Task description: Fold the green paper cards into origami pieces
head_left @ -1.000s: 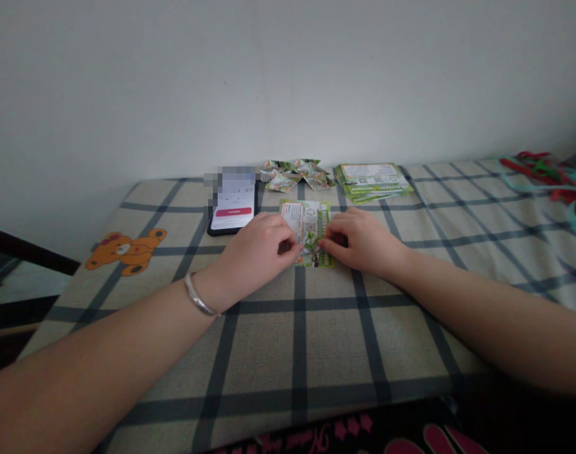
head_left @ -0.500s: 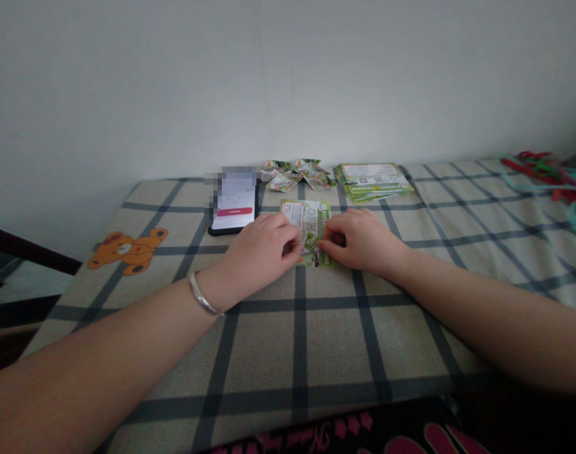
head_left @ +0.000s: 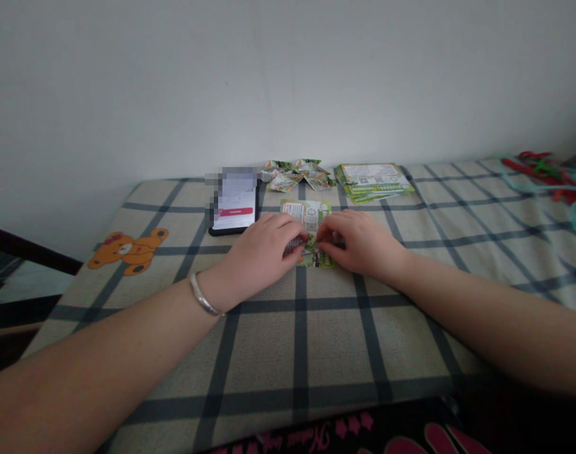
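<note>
A green and white printed paper sheet (head_left: 311, 214) lies on the checked tablecloth in front of me. My left hand (head_left: 272, 243) is over its left part, thumb and fingers curled in a pinch near the middle. From the other side, my right hand (head_left: 358, 239) pinches close by, its fingertips just short of the left ones. The fingers hide part of the sheet, and a raised bit of paper seems to show between them. Behind the sheet are several folded paper pieces (head_left: 299, 175) of similar print. A stack of printed sheets (head_left: 375, 181) lies at the back right.
A phone (head_left: 234, 208) with a lit screen lies beside my left hand. An orange bear picture (head_left: 127, 251) is at the tablecloth's (head_left: 259, 353) left. Red, green and pale blue strips (head_left: 552, 183) lie far right. A wall (head_left: 288, 82) rises behind the table.
My fingertips have drawn closer together over the sheet, the left ones moving slightly right and the right ones slightly left. The stack and folded pieces stay put.
</note>
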### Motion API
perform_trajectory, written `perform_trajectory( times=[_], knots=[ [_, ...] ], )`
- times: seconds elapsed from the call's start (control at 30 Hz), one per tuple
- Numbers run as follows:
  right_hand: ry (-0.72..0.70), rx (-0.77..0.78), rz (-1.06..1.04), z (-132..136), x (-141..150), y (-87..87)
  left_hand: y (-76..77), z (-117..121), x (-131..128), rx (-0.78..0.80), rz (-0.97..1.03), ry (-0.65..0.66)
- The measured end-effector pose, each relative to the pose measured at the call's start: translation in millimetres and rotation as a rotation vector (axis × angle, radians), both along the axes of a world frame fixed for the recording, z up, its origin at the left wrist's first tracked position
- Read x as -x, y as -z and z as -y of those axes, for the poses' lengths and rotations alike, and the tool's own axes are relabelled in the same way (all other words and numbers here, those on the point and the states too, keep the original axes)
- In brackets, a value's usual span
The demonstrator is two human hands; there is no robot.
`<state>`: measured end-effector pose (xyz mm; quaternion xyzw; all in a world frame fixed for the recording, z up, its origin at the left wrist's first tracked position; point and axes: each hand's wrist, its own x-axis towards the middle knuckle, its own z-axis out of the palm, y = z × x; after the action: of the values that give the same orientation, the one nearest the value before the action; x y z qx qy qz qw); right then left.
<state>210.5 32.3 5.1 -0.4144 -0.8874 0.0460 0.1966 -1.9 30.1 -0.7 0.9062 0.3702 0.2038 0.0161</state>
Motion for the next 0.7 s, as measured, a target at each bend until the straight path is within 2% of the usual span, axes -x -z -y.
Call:
perform_trajectory(
  times=[0.27,0.5,0.7],
  knots=[
    [-0.093,-0.115,0.125,6.8,-2.2,-7.5,-1.5,0.0,1.7,-0.026,-0.054,0.072],
    [-0.203,-0.108,0.17,5.6,-10.7,-13.0,-2.3,1.1,2.0,-0.118,-0.122,0.13],
    [-0.206,-0.161,0.263,7.7,-10.4,-13.0,-1.9,0.6,6.7,-0.2,-0.256,0.171]
  ],
)
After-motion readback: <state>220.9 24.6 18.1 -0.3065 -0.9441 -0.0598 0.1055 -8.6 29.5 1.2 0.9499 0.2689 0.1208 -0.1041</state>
